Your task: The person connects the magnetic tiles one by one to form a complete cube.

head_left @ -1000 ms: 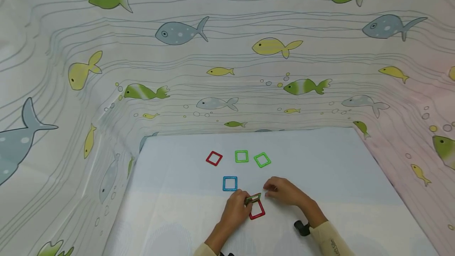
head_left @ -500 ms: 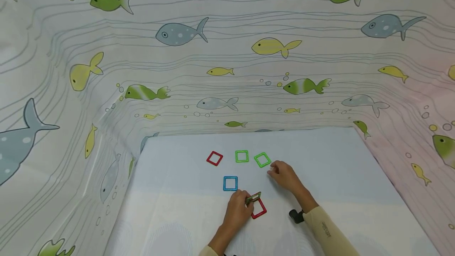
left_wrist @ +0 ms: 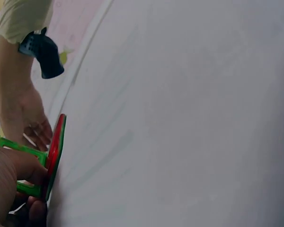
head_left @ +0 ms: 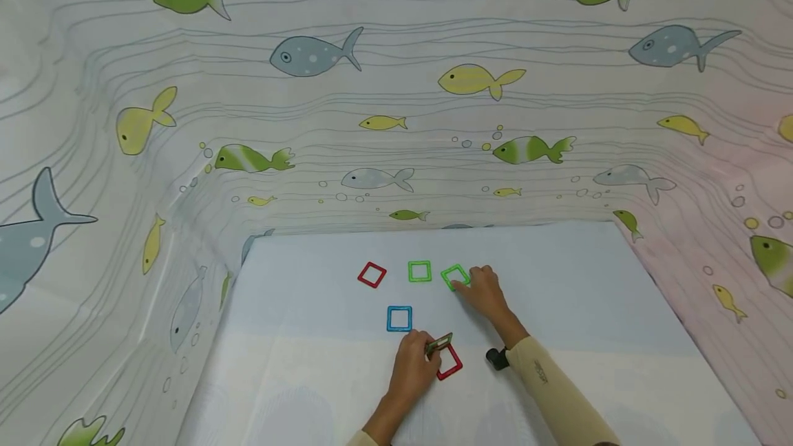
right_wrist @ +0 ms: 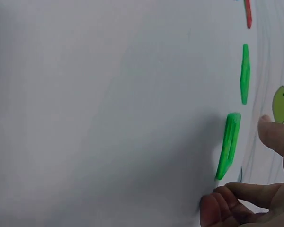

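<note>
In the head view my left hand [head_left: 414, 367] pinches a green square frame tile [head_left: 441, 342], tilted up along the far edge of a red square frame tile [head_left: 456, 356]. The left wrist view shows the thumb through the green tile, against the red one [left_wrist: 55, 156], which has a green edge along its underside. My right hand [head_left: 486, 294] is spread around another green square tile [head_left: 450, 269], thumb at its near edge and fingers by its right corner. In the right wrist view its fingertips [right_wrist: 210, 208] lie right by that tile's end [right_wrist: 229, 146], with the thumb raised apart.
A blue square tile [head_left: 389, 319] lies just beyond my left hand. Farther back are a second green tile [head_left: 420, 262] and a red tile [head_left: 378, 267]. Fish-patterned sheeting [head_left: 297, 112] rises behind and beside the white table [head_left: 557, 260].
My right hand has moved away from the left hand, forward to the rightmost green tile, its thumb and fingers spreading around it. The left hand keeps its hold in nearly the same place.
</note>
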Motion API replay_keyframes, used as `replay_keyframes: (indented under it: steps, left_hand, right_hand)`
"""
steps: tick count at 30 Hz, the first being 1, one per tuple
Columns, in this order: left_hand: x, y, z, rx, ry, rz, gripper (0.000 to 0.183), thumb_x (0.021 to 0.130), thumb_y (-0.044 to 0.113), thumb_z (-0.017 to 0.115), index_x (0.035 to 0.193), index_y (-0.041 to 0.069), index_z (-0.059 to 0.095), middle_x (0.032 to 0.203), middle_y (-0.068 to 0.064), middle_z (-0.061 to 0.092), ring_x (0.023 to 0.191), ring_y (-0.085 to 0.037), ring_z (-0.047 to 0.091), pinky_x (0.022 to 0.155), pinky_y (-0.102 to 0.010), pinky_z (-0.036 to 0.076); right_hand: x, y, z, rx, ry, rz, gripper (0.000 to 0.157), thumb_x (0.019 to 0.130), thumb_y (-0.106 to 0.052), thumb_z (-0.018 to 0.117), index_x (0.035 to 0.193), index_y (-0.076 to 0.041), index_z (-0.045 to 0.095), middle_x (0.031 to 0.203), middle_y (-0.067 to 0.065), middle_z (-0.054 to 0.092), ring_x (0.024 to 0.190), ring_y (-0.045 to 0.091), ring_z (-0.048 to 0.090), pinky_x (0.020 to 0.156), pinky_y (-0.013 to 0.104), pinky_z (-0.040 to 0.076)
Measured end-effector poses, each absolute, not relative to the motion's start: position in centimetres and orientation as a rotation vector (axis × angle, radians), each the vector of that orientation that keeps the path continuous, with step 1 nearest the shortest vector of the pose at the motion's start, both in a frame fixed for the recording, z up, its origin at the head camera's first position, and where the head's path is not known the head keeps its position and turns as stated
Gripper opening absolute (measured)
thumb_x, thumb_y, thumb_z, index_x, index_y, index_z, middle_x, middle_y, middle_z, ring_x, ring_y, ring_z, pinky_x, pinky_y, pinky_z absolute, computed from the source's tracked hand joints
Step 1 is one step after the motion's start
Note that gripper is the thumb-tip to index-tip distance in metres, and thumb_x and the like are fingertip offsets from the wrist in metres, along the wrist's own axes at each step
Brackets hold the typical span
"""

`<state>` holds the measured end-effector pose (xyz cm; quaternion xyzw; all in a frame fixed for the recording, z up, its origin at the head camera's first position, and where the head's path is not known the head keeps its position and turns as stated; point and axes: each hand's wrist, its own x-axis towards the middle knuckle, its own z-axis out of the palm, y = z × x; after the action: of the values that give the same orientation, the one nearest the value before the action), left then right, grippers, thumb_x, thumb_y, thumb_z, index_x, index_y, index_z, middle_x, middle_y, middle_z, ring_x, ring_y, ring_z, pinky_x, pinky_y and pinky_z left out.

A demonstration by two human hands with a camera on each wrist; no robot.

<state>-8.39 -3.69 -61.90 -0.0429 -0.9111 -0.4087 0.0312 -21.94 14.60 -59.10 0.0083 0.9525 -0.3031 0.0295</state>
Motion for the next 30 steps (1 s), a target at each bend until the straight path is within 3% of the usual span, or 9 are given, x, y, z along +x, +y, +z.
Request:
replay_keyframes:
  steps: [6,14,21,30]
  left_hand:
    - [-8.3,-3.7,-62.1,-0.152,-2.793,-1.242,0.01,0.083,0.01,0.075,0.086,0.013,0.066,0.077,0.009,0.049,0.074,-0.005,0.042,0.061,-0.017,0.039]
    - [-8.4,-3.7,-62.2,-0.122,-2.831,-1.261,0.011,0.084,0.013,0.076,0.09,0.014,0.066,0.079,0.009,0.05,0.077,-0.004,0.043,0.063,-0.017,0.042]
    - [-8.3,-3.7,-62.1,-0.121,-2.829,-1.25,0.013,0.083,0.013,0.076,0.089,0.014,0.065,0.08,0.009,0.05,0.077,-0.004,0.043,0.063,-0.017,0.042]
    - [-8.2,-3.6,-62.2,-0.12,-2.82,-1.251,0.013,0.084,0.012,0.076,0.091,0.014,0.065,0.08,0.01,0.05,0.077,-0.003,0.043,0.063,-0.016,0.042]
  right_hand:
    - [-22.4,13.8,-59.3,0.014,2.974,-0.863,0.052,0.087,-0.043,0.075,0.097,0.006,0.063,0.091,0.014,0.049,0.082,0.024,0.044,0.062,0.032,0.037]
    - [-22.5,13.1,-59.5,0.008,3.011,-0.768,0.058,0.083,-0.038,0.081,0.111,0.011,0.063,0.1,0.017,0.051,0.091,0.027,0.045,0.069,0.037,0.043]
    - [-22.4,13.2,-59.7,0.028,3.011,-0.836,0.05,0.081,-0.029,0.083,0.106,0.007,0.06,0.096,0.015,0.049,0.091,0.028,0.044,0.07,0.037,0.043]
    - [-22.8,13.5,-59.8,0.036,2.968,-0.981,0.059,0.08,-0.017,0.084,0.126,0.004,0.053,0.106,0.02,0.059,0.093,0.029,0.052,0.07,0.039,0.046]
